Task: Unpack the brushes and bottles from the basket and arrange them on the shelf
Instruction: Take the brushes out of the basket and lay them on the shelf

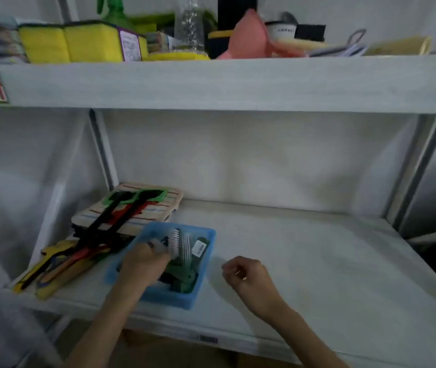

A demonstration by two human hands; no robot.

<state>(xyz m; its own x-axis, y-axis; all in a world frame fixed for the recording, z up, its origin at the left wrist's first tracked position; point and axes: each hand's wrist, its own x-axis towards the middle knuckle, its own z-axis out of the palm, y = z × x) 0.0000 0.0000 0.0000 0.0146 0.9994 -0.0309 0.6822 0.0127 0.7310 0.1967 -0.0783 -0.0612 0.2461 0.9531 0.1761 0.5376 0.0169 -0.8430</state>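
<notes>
brush with white bristles, in the blue basket, is held by the left grip; right grip hovers beside the basket, loosely curled, empty.

The left hand is in the blue basket on the shelf, apparently gripping a white-bristled brush, while the right hand hovers loosely curled alongside.

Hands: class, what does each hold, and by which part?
The left hand grips a brush in the basket near its bristles; blur hides the exact grip. The right hand holds nothing.
</notes>
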